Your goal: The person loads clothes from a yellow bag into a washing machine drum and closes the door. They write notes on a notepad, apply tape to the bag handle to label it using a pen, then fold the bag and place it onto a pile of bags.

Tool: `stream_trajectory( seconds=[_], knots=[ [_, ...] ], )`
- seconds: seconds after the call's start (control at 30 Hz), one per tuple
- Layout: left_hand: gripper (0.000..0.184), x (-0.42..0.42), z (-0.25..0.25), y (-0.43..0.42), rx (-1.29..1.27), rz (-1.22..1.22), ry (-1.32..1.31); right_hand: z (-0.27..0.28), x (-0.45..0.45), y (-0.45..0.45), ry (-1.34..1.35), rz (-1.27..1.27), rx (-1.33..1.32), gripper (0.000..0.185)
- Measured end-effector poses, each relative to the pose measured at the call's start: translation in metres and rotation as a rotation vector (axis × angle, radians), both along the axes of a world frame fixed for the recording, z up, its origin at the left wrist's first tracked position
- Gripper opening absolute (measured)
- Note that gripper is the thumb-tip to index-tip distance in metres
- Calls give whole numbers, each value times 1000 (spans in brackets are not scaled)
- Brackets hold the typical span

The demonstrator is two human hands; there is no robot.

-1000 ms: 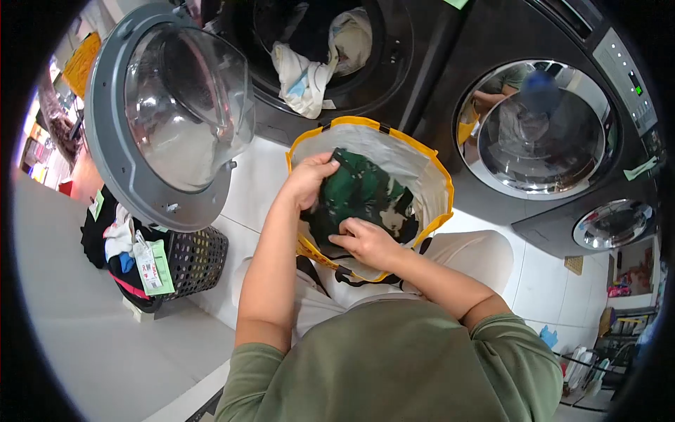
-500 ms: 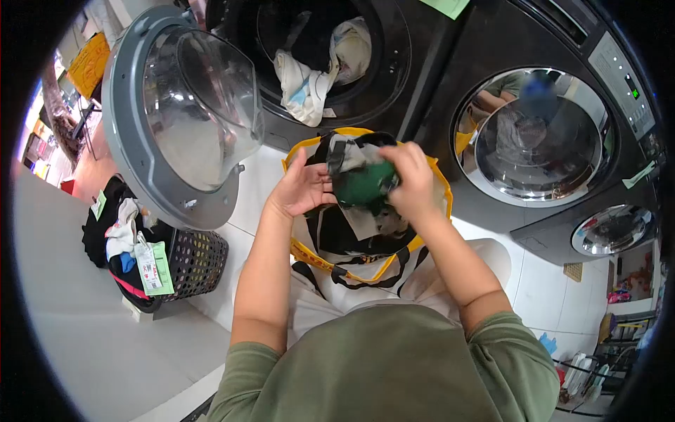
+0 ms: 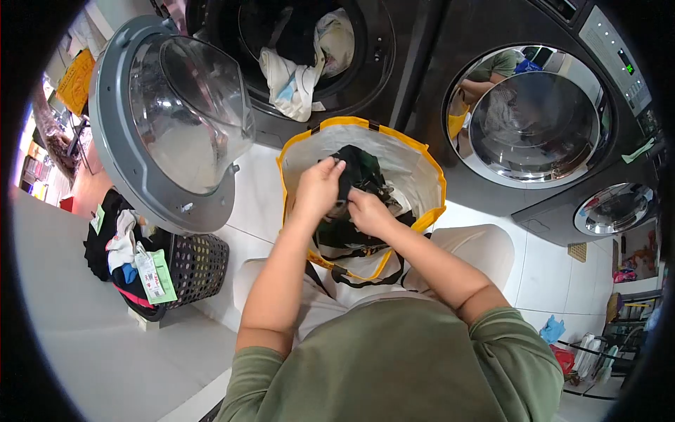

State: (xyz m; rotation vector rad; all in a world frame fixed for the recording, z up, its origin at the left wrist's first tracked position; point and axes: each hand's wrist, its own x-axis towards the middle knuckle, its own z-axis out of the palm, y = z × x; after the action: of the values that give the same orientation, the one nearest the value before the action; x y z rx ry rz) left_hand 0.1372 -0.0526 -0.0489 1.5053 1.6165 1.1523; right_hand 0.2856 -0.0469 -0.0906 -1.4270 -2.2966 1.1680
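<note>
A white bag with yellow trim point(image 3: 427, 169) stands between my knees, its mouth wide. Over its opening, my left hand point(image 3: 320, 186) pinches a dark, black-and-green garment point(image 3: 360, 163) near its upper left edge. Lower down and to the right, the fingers of my right hand point(image 3: 370, 212) are closed on the same garment. Its exact kind cannot be made out. Beneath both hands, more dark clothing point(image 3: 336, 235) lies inside the bag, partly hidden by my wrists.
Ahead, a dark front-loading machine point(image 3: 383, 91) has its round door point(image 3: 105, 133) swung out to the left. White clothes point(image 3: 288, 81) hang over its drum edge. Left stands a perforated basket point(image 3: 200, 264) of laundry with paper tags. A closed machine point(image 3: 450, 172) stands right.
The green item and grey piece are no longer held up. My left hand has gone from spread fingers to a pinch, and my right hand has moved down and left.
</note>
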Motion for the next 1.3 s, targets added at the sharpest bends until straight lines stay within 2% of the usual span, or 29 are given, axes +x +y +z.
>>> stream_trajectory(
  seconds=[0.03,0.07,0.1,0.13,0.17,0.2,0.27,0.3,0.33,0.4,0.43,0.53,0.6,0.63,0.73,0.77,0.8,0.87,0.9,0.93,0.97,1.0,1.03,1.1,1.13,1.2,1.23,1.27,1.3],
  knots=[
    [27,10,-3,-2,69,-17,1,9,-9,5,-157,-45,-157,36],
    [26,17,-6,-3,138,-31,5,-46,-10,7,229,-68,269,36],
    [23,23,3,-11,125,-124,-15,-45,-12,21,351,24,111,40],
    [21,29,12,-17,112,-219,-36,-56,-13,30,275,101,270,38],
    [19,38,6,-16,234,-229,-287,-67,-14,38,194,163,442,37],
    [17,37,2,-14,146,-242,-497,-79,-15,47,121,209,617,36],
    [13,26,19,-15,-40,-258,-913,-64,-17,34,56,165,615,35],
    [16,8,7,-11,-154,-314,-953,-48,-20,27,405,-14,409,31],
    [16,8,8,-14,-178,-294,-1041,-38,-18,28,513,-83,343,31],
    [15,23,8,-20,-210,-248,-1229,-37,-4,40,462,-81,294,31],
    [16,31,-5,-21,-228,-280,-1189,-37,4,43,437,-69,264,31],
    [25,60,13,-45,-256,-550,-644,-44,23,41,399,-53,216,31],
    [27,65,-7,-41,-185,-687,-419,-45,29,39,405,-60,241,32],
    [32,68,-10,-37,-102,-554,-465,-44,27,38,416,-62,269,32],
    [60,53,-25,-23,-249,-207,-726,-35,31,45,435,-36,366,32],
    [81,40,-31,-14,-289,-240,-777,-28,33,48,435,-17,416,33],
    [88,41,-47,-9,-363,34,-935,-20,36,50,428,12,480,33],
    [86,33,-50,-5,-598,409,-1254,7,38,44,363,78,652,34],
    [84,24,-71,-1,-534,354,-1429,25,41,36,193,108,772,39],
    [82,15,-92,5,-463,297,-1597,43,42,29,-3,189,762,42],
    [76,10,-94,13,-258,367,-1742,61,44,22,-191,285,757,46],
    [65,-2,-94,26,-92,478,-1776,56,48,21,-148,299,673,48],
    [52,-22,-104,38,0,437,-1844,41,56,16,-107,307,588,51],
    [41,-52,-82,47,28,382,-1806,5,74,-4,-29,324,408,57],
    [41,-67,-90,62,137,307,-1837,-4,82,-13,12,333,318,60],
    [52,-75,-39,51,12,297,-1864,-1,97,-19,-148,385,100,60],
    [54,-71,-9,39,45,271,-1825,1,105,-17,-229,413,-12,60],
    [56,-66,12,26,73,252,-1789,-4,116,-14,-139,442,0,61],
    [53,-69,18,17,49,103,-1696,-15,129,-10,-51,472,6,61]
  ],
)
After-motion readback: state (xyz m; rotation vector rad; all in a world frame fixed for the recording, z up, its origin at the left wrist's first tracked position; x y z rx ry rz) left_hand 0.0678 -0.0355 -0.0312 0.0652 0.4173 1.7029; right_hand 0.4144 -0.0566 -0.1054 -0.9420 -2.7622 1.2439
